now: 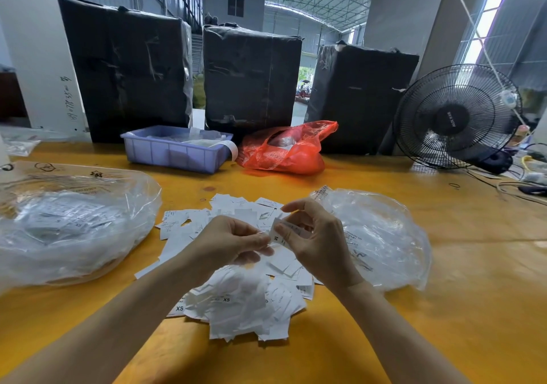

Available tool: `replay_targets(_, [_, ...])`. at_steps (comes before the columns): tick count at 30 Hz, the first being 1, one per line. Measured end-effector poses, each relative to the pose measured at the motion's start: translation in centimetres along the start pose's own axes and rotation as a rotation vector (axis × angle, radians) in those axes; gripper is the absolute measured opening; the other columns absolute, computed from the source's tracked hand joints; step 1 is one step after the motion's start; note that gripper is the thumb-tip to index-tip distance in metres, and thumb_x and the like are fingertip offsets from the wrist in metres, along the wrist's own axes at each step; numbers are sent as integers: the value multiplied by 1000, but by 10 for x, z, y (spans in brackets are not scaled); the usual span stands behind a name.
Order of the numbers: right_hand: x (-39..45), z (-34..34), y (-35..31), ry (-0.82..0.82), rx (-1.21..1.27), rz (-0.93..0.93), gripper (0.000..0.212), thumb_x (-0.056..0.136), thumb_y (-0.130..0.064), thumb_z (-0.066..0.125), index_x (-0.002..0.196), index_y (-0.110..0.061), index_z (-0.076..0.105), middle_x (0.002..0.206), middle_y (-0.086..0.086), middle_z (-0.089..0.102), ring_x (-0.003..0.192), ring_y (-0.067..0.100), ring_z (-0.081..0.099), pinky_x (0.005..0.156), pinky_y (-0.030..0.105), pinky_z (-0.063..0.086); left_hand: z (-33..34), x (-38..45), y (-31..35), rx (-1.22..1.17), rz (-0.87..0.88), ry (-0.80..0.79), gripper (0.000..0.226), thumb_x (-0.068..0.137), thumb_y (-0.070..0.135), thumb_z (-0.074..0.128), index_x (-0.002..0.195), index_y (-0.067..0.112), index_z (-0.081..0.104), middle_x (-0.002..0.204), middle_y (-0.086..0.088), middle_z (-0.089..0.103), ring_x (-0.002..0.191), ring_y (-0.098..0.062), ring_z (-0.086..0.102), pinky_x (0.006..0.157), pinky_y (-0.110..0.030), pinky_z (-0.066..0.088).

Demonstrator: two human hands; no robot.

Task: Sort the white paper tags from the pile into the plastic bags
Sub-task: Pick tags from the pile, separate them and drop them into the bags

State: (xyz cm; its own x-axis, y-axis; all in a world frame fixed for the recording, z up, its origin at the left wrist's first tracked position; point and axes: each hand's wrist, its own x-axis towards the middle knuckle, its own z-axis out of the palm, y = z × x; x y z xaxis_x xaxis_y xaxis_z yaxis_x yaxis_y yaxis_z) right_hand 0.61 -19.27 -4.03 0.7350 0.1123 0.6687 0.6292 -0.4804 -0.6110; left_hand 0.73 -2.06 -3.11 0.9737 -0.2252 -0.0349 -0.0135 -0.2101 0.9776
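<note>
Left bag: the large clear crinkled plastic bag (68, 227) lies on the yellow wooden table (444, 295), left of the pile, with printed tags inside, one marked XS. It looks limp and slippery; I judge its mouth needs holding open to drop tags in.
Right bag: the smaller clear plastic bag (381, 235) sits just right of the hands, slack and collapsed, likely just as floppy.
Pile: the loose heap of white paper tags (245, 303) spreads between the two bags, overlapping; some read XS. Each is light, thin and easily creased, so sheets probably cling together.
Left hand: the left hand (233, 241) has fingers curled, its fingertips pinching the left edge of the held tag.
Right hand: the right hand (313, 235) pinches the same tag between thumb and forefinger.
Held tag: the small white tag marked M (278, 237) is above the pile; an edge pinch seems best.
</note>
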Motion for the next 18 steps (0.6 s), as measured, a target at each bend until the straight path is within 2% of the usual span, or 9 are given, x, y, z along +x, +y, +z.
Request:
replay_targets(2, [0, 1, 0, -50, 12, 26, 24, 80, -9, 74, 101, -10, 62, 80, 2, 71, 76, 11, 69, 70, 26, 58, 0, -1, 0, -3, 5, -2, 8, 84, 19, 68, 81, 14, 73, 79, -5, 75, 58, -5, 65, 55, -15, 51])
replay_targets(5, [2, 0, 2, -147, 100, 163, 19, 80, -6, 72, 97, -10, 64, 82, 0, 70, 79, 11, 69, 71, 24, 57, 0, 0, -1, -13, 10, 13, 8, 83, 17, 69, 79, 12, 74, 75, -6, 75, 56, -6, 64, 55, -16, 52])
replay_targets(7, [3, -1, 3, -204, 127, 223, 12, 80, -3, 71, 91, -8, 69, 83, 0, 69, 81, 14, 68, 74, 25, 56, 0, 2, -2, -29, 14, 40, 9, 82, 17, 70, 77, 10, 74, 70, -8, 73, 56, -9, 63, 59, -20, 56])
replay_targets(9, [3, -1, 2, -252, 108, 230, 11, 80, -4, 72, 90, -8, 72, 79, -4, 66, 74, 7, 64, 68, 21, 54, 0, 3, -3, -45, 17, 56, 10, 81, 16, 71, 75, 10, 75, 67, -10, 71, 57, -11, 63, 64, -23, 56])
replay_targets(11, [2, -1, -1, -279, 155, 246, 20, 75, -3, 76, 93, -11, 70, 76, -6, 59, 63, 0, 57, 61, 16, 50, 2, 3, -4, -55, 12, 59, 10, 80, 16, 72, 73, 10, 76, 71, -14, 72, 63, -15, 66, 67, -26, 57])
replay_targets(12, [2, -1, -1, -293, 190, 259, 27, 73, -3, 78, 95, -15, 67, 78, -3, 57, 62, 0, 55, 62, 18, 53, 3, 2, -4, -52, 6, 53, 11, 80, 17, 72, 73, 10, 77, 74, -17, 72, 67, -18, 68, 70, -28, 57])
replay_targets(15, [2, -2, -2, -315, 210, 272, 44, 69, -5, 81, 104, -18, 59, 89, 7, 56, 66, 10, 58, 67, 29, 57, 7, 2, -5, -31, -7, 38, 11, 81, 17, 71, 78, 7, 76, 81, -22, 72, 75, -24, 66, 72, -32, 57])
replay_targets(18, [2, -1, -2, -252, 157, 262, 45, 69, -15, 82, 106, -22, 56, 93, 1, 59, 65, 7, 56, 63, 24, 54, 9, 2, -4, -74, -5, 80, 10, 82, 14, 70, 80, 6, 76, 85, -24, 71, 81, -30, 67, 79, -40, 56])
